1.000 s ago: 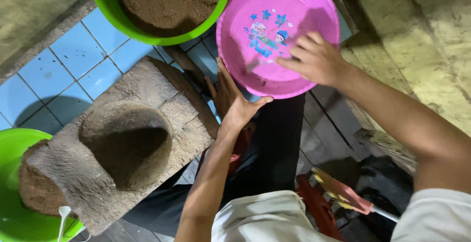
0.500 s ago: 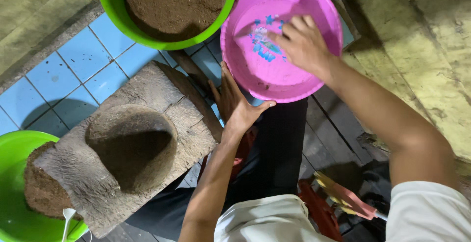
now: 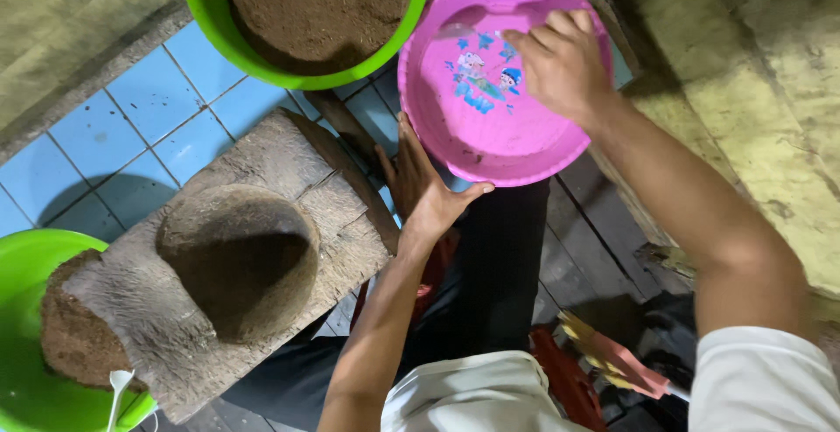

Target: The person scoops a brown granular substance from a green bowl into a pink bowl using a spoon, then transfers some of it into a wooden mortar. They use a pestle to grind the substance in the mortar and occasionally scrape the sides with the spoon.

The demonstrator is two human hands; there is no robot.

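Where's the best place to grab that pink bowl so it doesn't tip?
Probably the pink bowl's thin rim, on the near side, coming from below. The left hand already props it there, and the right hand is busy inside. The wall is wide and smooth, so only the rim lip gives fingers something to hook.

Left hand flat, palm up, fingers spread, pressed under near rim of pink basin; forearm straight. Right hand curled over the basin's far side, fingertips bunched, forearm angled across its right rim.
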